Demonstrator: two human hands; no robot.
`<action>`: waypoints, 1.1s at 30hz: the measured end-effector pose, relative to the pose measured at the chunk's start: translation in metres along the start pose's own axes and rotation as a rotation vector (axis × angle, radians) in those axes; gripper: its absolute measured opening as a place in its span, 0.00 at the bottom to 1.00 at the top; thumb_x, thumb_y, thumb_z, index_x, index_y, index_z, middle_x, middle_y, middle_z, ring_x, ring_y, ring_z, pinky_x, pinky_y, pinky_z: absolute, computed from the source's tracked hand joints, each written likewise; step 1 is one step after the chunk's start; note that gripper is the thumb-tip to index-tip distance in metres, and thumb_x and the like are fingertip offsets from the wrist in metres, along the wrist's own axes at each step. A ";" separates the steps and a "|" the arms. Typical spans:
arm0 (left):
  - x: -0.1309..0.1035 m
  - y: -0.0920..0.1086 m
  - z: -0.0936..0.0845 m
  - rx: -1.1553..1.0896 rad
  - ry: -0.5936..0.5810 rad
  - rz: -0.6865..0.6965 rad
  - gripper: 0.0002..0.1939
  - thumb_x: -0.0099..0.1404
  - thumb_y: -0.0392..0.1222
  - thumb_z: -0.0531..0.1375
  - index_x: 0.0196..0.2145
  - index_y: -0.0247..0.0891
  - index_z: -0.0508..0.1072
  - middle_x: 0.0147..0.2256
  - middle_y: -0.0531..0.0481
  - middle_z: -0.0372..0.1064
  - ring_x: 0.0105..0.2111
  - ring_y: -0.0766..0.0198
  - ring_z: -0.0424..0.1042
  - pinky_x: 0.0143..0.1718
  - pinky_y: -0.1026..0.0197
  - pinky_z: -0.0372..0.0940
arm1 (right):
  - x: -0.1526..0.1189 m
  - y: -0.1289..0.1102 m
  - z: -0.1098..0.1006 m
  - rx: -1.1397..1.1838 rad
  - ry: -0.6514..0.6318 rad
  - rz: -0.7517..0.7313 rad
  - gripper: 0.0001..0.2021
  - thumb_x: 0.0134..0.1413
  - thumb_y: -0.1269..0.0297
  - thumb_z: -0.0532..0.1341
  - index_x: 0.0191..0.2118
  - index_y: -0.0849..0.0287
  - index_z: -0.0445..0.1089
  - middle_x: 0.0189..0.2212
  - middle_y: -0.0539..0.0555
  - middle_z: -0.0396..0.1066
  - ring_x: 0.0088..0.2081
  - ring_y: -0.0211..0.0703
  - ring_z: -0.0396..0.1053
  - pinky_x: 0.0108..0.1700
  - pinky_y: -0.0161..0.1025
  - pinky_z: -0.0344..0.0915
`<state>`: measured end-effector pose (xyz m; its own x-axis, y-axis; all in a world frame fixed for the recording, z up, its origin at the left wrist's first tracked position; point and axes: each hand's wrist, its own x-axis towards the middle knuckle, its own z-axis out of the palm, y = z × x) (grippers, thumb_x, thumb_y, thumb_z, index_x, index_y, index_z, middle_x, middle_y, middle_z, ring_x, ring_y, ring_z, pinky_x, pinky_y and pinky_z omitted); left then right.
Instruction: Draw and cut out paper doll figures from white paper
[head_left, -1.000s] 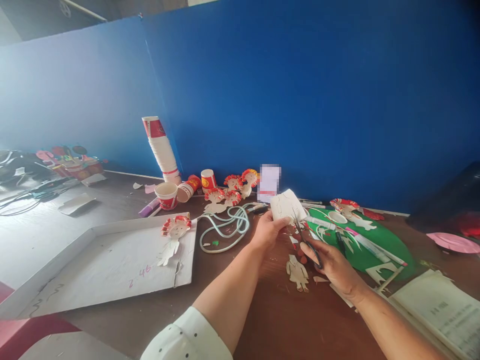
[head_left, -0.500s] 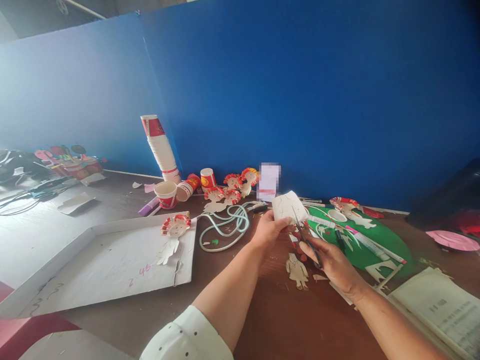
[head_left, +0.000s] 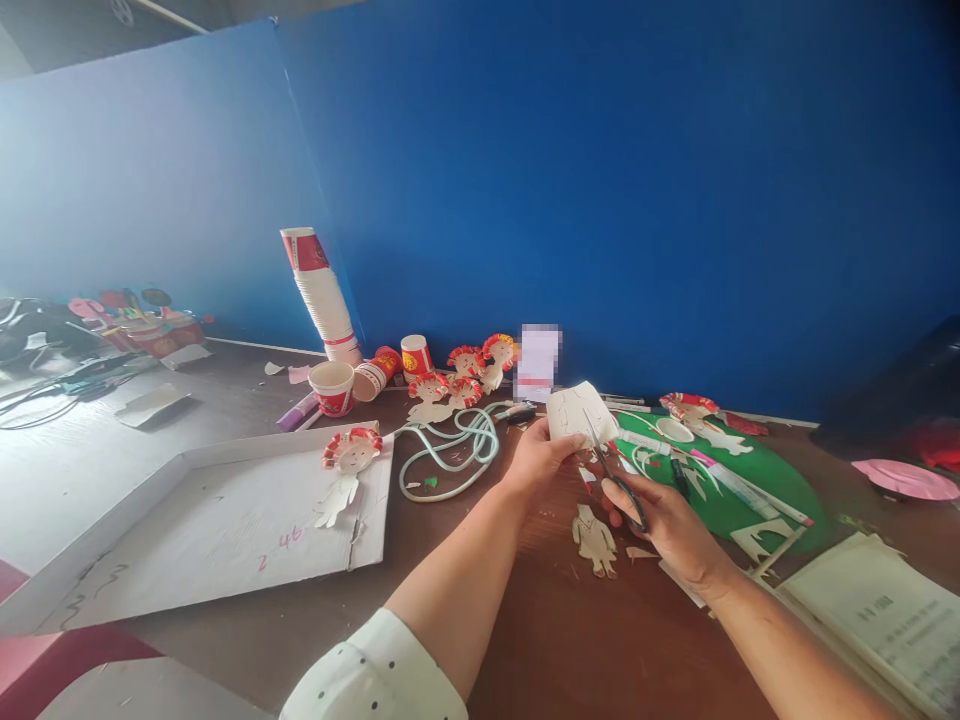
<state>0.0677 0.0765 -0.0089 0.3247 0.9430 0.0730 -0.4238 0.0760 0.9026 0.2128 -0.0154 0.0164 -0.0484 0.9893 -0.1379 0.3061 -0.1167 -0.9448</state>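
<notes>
A white paper piece point(head_left: 576, 415) with a drawn outline is pinched in my left hand point(head_left: 541, 455), thumb on top. My right hand point(head_left: 664, 525) has its fingers through the dark handles of the scissors point(head_left: 616, 482). The scissor blades point up and left and meet the paper near its middle. Below the hands, a cut-out paper figure point(head_left: 594, 543) lies on the brown table, with small scraps nearby. Just right of the paper is a round green sheet point(head_left: 787, 490) with markers point(head_left: 739, 482) and paper strips on it.
An open white box lid point(head_left: 225, 510) bears a red-fringed paper figure point(head_left: 352, 452). Behind it stand a tall stack of cups point(head_left: 322, 300) and loose cups. A pale coiled cable point(head_left: 450, 490) lies centrally. At the right are an open book point(head_left: 877, 610) and a pink plate point(head_left: 907, 480).
The paper and the scissors have shifted very slightly to the right. Both hands keep their grips.
</notes>
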 end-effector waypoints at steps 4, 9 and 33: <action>0.002 -0.001 -0.001 -0.037 -0.012 0.011 0.18 0.49 0.42 0.66 0.38 0.33 0.72 0.33 0.47 0.71 0.26 0.69 0.65 0.29 0.65 0.58 | 0.000 0.002 0.001 0.073 -0.015 0.006 0.17 0.52 0.46 0.59 0.32 0.58 0.70 0.23 0.48 0.62 0.27 0.37 0.58 0.24 0.32 0.52; 0.001 0.001 0.000 -0.059 -0.023 -0.004 0.18 0.49 0.42 0.67 0.38 0.33 0.72 0.33 0.46 0.71 0.27 0.68 0.67 0.29 0.65 0.59 | 0.000 0.002 0.002 0.133 0.013 0.034 0.18 0.50 0.46 0.61 0.35 0.57 0.71 0.26 0.49 0.64 0.27 0.37 0.59 0.26 0.32 0.55; 0.004 -0.006 -0.007 -0.022 -0.038 0.006 0.19 0.51 0.42 0.66 0.41 0.34 0.72 0.34 0.46 0.72 0.30 0.66 0.68 0.33 0.64 0.60 | 0.003 0.006 0.001 0.072 -0.005 -0.013 0.17 0.50 0.47 0.62 0.29 0.58 0.71 0.22 0.47 0.62 0.24 0.35 0.58 0.23 0.31 0.53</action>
<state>0.0655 0.0822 -0.0172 0.3535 0.9306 0.0950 -0.4445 0.0778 0.8924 0.2138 -0.0133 0.0097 -0.0571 0.9903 -0.1265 0.2360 -0.1097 -0.9656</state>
